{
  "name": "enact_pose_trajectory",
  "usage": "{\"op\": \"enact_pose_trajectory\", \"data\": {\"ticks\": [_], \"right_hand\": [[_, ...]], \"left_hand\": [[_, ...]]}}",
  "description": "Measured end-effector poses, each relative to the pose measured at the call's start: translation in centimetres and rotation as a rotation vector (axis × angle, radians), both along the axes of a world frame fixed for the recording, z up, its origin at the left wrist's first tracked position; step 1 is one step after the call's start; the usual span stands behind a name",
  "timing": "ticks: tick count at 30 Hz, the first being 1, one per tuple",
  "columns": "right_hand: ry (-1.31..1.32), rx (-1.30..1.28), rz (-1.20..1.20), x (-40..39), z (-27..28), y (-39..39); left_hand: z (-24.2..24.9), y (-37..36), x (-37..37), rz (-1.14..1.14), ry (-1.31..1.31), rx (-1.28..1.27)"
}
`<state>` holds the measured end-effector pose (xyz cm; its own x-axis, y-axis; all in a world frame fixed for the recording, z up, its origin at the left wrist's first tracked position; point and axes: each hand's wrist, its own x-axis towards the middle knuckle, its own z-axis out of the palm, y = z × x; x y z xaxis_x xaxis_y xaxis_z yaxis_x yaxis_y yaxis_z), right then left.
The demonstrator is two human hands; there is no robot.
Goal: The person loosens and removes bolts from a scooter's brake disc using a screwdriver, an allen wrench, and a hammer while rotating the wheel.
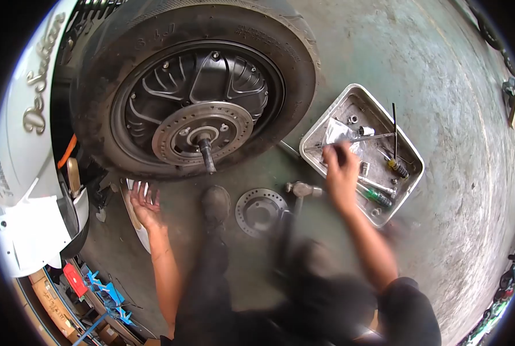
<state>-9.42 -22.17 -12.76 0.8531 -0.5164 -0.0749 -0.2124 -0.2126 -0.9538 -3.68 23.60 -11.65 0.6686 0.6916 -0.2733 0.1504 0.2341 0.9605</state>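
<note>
- A person is sitting on a worn, grey-green concrete floor (pixel 442 173), seen from a head camera looking down over dark trousers and a dark shoe (pixel 215 203).
- The right hand (pixel 341 173) is reaching into a metal tray (pixel 410 151) lying on the floor to the right; the hand is blurring, so I cannot tell whether its fingers are gripping anything.
- The tray is holding a green-handled screwdriver (pixel 377 196), a yellow-and-black-handled tool (pixel 397 167), sockets and a crumpled plastic bag (pixel 338 131).
- The left hand (pixel 145 202) is resting open on the floor, fingers spreading wide, just below a scooter wheel (pixel 194 86).
- The wheel is standing upright, showing a black hub motor and a brake disc (pixel 202 132) around its axle.
- A loose brake disc (pixel 260 210) is lying flat on the floor between the shoe and the tray.
- White scooter bodywork (pixel 32 115) is filling the left edge.
</note>
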Motion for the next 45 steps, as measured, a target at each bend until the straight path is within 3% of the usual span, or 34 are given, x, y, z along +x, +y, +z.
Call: {"op": "enact_pose_trajectory", "data": {"ticks": [1, 2, 3, 4, 6, 7, 8, 10, 12, 14, 16, 18, 21, 23, 24, 26, 30, 34, 35, 36, 38, 39, 42, 44, 45], "right_hand": [[0.132, -0.161, 0.103, -3.7, -0.9, 1.5], [0.519, -0.15, 0.264, -6.3, 0.0, 2.7], [0.585, -0.175, 0.334, -10.0, -2.5, 3.9], [0.651, -0.199, 0.4, -12.7, -5.7, 4.9], [0.721, -0.209, 0.411, -13.6, -6.9, 5.5], [0.802, -0.22, 0.412, -14.0, -7.2, 5.9], [0.795, -0.218, 0.411, -13.7, -7.7, 6.2], [0.71, -0.24, 0.394, -12.9, -8.0, 6.5], [0.739, -0.215, 0.366, -12.3, -7.4, 6.3], [0.769, -0.22, 0.345, -12.9, -6.8, 6.5], [0.741, -0.244, 0.314, -13.3, -6.9, 6.9], [0.706, -0.305, 0.305, -13.7, -7.4, 7.3], [0.706, -0.311, 0.319, -15.3, -9.9, 7.4], [0.465, -0.28, 0.214, -15.5, -10.4, 7.9], [0.445, -0.19, 0.201, -15.3, -10.5, 7.8], [0.436, -0.089, 0.17, -15.1, -10.6, 7.5], [0.369, -0.158, 0.147, -15.8, -12.4, 8.6], [0.461, -0.167, 0.231, -15.4, -12.2, 8.1], [0.468, -0.158, 0.246, -16.2, -14.8, 9.5], [0.228, 0.352, 0.009, -17.8, -19.6, 11.9], [-0.003, 0.864, -0.233, -19.4, -22.0, 14.2], [-0.003, 1.01, -0.334, -19.4, -22.0, 14.3], [0.003, 1.103, -0.402, -18.4, -19.7, 12.1], [0.553, -0.109, 0.188, -16.1, -12.9, 7.7], [0.661, -0.17, 0.287, -15.2, -12.2, 7.1]], "left_hand": [[0.1, 0.0, -1.8, -0.163, 0.077, 0.088], [0.3, 0.2, -3.7, -0.324, 0.166, 0.179], [0.8, 0.8, -5.2, -0.474, 0.156, 0.208], [2.3, 0.5, -5.5, -0.467, 0.154, 0.216], [7.4, -1.7, -4.5, -0.977, 0.325, 0.546], [9.7, -3.6, -4.0, -1.137, 0.293, 0.655], [11.8, -5.5, -3.3, -1.135, 0.29, 0.662], [14.5, -9.9, -1.8, -1.556, 0.381, 1.009], [14.6, -15.3, -0.8, -1.739, 0.316, 1.186], [12.2, -21.5, -0.8, -1.953, 0.072, 1.366], [8.1, -29.1, -1.5, -2.083, -0.072, 1.331], [2.7, -36.5, -4.1, -2.065, -0.316, 1.275], [-2.9, -46.0, -9.7, -2.165, -0.359, 1.184], [-5.1, -50.1, -12.9, -2.289, -0.305, 1.09], [-5.7, -51.0, -14.3, -2.314, -0.253, 1.127], [-7.5, -51.5, -15.5, -2.221, -0.407, 1.318], [-10.3, -50.3, -14.9, -2.088, -0.465, 1.138], [-10.4, -50.1, -13.9, -2.176, -0.395, 1.038], [-10.3, -49.9, -13.6, -2.213, -0.374, 0.99], [-10.5, -49.6, -13.2, -2.21, -0.347, 0.986], [-11.1, -49.0, -12.6, -2.241, -0.396, 0.902], [-11.4, -48.6, -12.3, -2.247, -0.402, 0.87], [-11.8, -46.3, -12.0, -2.156, -0.491, 0.901], [-10.8, -44.5, -9.9, -2.231, -0.488, 0.897], [-10.6, -43.5, -8.8, -2.242, -0.487, 0.92]]}}
